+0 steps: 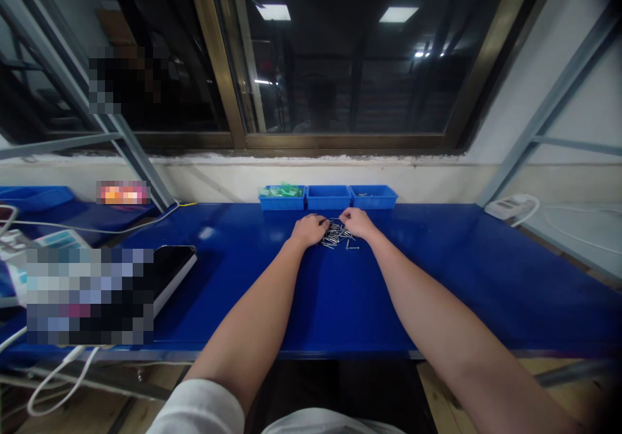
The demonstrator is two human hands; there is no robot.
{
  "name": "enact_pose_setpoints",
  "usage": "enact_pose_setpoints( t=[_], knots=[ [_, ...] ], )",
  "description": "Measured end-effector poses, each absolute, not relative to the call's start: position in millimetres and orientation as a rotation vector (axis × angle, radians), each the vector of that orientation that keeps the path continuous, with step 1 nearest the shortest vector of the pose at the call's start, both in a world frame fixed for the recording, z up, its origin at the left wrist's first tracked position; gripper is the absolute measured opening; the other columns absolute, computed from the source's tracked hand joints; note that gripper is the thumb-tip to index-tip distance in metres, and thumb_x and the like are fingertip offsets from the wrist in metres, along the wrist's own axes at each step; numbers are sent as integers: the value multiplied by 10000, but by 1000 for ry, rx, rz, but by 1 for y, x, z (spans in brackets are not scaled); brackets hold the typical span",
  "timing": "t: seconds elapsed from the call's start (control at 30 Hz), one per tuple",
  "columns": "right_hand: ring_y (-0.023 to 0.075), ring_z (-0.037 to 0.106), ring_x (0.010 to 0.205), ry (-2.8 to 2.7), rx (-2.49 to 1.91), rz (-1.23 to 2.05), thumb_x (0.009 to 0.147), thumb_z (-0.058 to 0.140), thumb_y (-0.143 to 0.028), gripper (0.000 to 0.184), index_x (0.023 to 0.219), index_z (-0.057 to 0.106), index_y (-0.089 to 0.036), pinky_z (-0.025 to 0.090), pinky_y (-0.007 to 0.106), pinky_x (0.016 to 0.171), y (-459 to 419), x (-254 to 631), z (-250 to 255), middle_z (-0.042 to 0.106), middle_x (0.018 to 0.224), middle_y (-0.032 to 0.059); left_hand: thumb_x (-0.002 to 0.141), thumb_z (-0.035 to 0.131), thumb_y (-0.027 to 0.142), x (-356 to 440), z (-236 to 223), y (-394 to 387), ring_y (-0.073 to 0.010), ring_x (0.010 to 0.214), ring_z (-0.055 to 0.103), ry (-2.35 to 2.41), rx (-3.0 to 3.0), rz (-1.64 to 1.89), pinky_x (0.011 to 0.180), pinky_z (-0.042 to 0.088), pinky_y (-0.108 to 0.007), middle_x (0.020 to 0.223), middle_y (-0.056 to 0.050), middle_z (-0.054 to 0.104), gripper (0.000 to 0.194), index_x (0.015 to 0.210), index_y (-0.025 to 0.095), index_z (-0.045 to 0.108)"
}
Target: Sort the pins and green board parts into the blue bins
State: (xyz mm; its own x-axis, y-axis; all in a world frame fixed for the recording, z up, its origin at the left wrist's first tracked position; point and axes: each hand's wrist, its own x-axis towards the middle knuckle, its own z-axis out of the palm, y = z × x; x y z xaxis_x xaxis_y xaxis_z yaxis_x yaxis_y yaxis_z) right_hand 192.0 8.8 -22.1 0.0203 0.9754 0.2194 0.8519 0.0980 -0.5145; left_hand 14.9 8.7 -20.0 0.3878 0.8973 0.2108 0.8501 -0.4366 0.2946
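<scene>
Metal fasteners (pixel 334 234) — thin, silvery, jumbled

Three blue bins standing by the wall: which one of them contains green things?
The left bin, at the row's left end. Only there do green things show; the middle bin and right bin show no green.

The flat, glossy bench (pixel 233 291) is plain deep blue. The piled slim metal fasteners (pixel 335 234) are shiny silver. Three small rectangular plastic bins (pixel 328 202) are a brighter blue, the crinkled packets (pixel 286 191) in one green. The short fabric sleeve (pixel 199 408) is plain white, the metal window frame (pixel 350 142) bronze-brown, the slanting metal posts (pixel 146 175) grey.
</scene>
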Motion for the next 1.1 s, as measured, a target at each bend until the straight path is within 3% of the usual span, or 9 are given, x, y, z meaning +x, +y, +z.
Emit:
enact_pose_setpoints(
  t=[0.27, 0.47, 0.67, 0.8, 0.97, 1.1],
  knots=[
    [162, 596, 729, -1848, -1624, 245, 888, 338, -403, 417, 684, 619, -172, 366, 229, 669, 3, 187, -12, 670, 754, 63, 841, 451, 396, 19, -12, 2, -184, 1049, 541, 1456, 2477, 892, 926, 390, -272, 1139, -59, 601, 370, 1133, 201, 566],
    [142, 570, 628, -1846, -1482, 314, 870, 330, -478, 495, 595, 596, -164, 360, 227, 624, -2, 182, -10, 635, 624, 38, 851, 452, 295, 22, -2, -6, -166, 920, 580, 1357, 2503, 913, 856, 416, -262, 952, -35, 656, 209, 926, 202, 624],
    [111, 512, 559, -1849, -1392, 373, 820, 424, -459, 413, 572, 561, -158, 338, 217, 565, -2, 182, -9, 577, 558, -5, 882, 389, 286, 21, -6, -2, -171, 869, 592, 1437, 2549, 901, 778, 411, -261, 903, -47, 660, 247, 874, 197, 619],
    [110, 494, 535, -1817, -1395, 395, 820, 397, -489, 454, 540, 539, -160, 339, 227, 564, -1, 182, -11, 540, 510, -9, 900, 344, 290, 21, -6, -2, -176, 887, 590, 1499, 2565, 872, 766, 395, -264, 934, -56, 660, 285, 867, 198, 611],
    [131, 553, 610, -1619, -1155, 657, 701, 557, -488, 328, 732, 591, -163, 402, 244, 614, 0, 182, -11, 613, 636, 12, 912, 321, 299, 21, -4, -2, -190, 908, 588, 1579, 2527, 790, 778, 380, -278, 932, -71, 661, 309, 848, 189, 602],
    [130, 540, 588, -1520, -1092, 799, 649, 597, -495, 346, 735, 616, -160, 400, 238, 563, -2, 183, -9, 620, 634, 20, 913, 319, 305, 22, -4, -3, -190, 915, 584, 1564, 2512, 793, 778, 372, -279, 945, -67, 661, 309, 854, 197, 602]
  ],
)
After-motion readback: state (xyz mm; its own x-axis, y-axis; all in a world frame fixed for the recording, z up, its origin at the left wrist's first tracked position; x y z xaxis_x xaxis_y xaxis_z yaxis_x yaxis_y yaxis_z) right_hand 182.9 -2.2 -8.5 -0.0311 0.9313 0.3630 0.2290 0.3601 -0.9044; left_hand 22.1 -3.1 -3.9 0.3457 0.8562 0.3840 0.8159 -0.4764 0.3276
